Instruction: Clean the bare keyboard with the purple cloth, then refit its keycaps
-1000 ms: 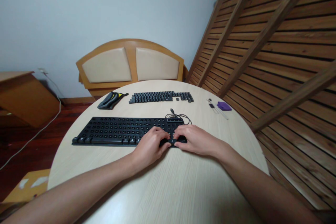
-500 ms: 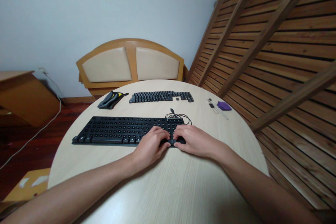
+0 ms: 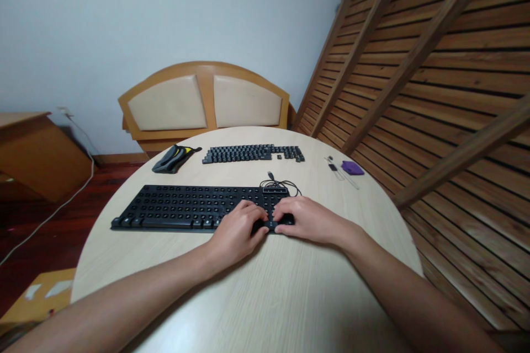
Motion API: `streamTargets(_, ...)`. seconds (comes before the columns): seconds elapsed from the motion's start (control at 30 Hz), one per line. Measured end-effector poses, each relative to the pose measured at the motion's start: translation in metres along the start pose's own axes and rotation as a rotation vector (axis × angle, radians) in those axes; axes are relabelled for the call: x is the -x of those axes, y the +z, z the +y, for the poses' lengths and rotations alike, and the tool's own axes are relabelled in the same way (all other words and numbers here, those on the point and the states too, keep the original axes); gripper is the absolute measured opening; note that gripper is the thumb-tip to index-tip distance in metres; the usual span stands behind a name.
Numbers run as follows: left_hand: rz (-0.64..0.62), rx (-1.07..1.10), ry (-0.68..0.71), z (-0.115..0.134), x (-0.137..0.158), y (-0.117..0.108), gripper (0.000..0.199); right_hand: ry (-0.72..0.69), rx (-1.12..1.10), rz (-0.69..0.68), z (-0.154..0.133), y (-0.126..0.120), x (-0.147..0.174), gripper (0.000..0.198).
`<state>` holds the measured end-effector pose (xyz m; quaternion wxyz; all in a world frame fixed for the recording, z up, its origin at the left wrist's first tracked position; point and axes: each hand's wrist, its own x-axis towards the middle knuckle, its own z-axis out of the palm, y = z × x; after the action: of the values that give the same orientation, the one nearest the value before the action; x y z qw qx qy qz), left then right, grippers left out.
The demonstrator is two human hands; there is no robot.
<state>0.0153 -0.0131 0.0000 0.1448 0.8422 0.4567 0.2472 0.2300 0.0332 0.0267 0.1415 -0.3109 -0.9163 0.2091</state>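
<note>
A black keyboard (image 3: 165,207) lies near the middle of the table, its upper rows bare of keycaps and its bottom row partly capped. At its right end both hands meet over the number-pad area. My left hand (image 3: 242,226) has curled fingers on the keys and its thumb at the front edge. Opposite it, my right hand (image 3: 308,220) bends its fingers onto the same corner, thumb low by the front edge. The fingers hide what lies directly beneath them. Behind the keyboard, removed keycaps (image 3: 238,153) are laid out in rows.
The round table (image 3: 265,298) carries a black and yellow pouch (image 3: 174,159) at the back left. A coiled USB cable (image 3: 281,183) sits behind the keyboard. Small tools (image 3: 342,171) and a purple cloth (image 3: 352,167) lie at the right. Wooden slats (image 3: 414,121) lean beyond.
The view has shifted slightly. Both hands stay at the keyboard's right end, with the right fingers a little more spread.
</note>
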Motion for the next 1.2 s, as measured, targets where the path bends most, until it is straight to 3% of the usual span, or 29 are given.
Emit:
streamTargets(0.43,0.019,-0.057,0.049,0.003,0.001,-0.001,0.010,-0.066,0.026,-0.015,0.000,-0.007,0.002,0.015)
streamTargets(0.57,0.008,-0.072,0.041,0.002,0.001,-0.001,0.012,-0.069,0.080,0.078,0.011,-0.014,0.000,0.017)
streamTargets(0.67,0.001,-0.073,0.039,0.002,0.002,-0.002,0.013,0.081,0.218,0.238,0.033,-0.020,-0.005,0.021)
streamTargets(0.77,0.001,-0.072,0.039,0.003,0.002,-0.003,0.013,0.281,0.343,0.312,0.060,-0.025,-0.013,0.024)
streamTargets(0.93,0.003,-0.074,0.030,0.002,0.002,-0.002,0.013,0.540,0.464,0.261,0.098,-0.030,-0.029,0.032)
streamTargets(1.2,0.006,-0.074,0.031,0.001,0.002,-0.002,0.012,0.678,0.513,0.281,0.131,-0.029,-0.056,0.053)
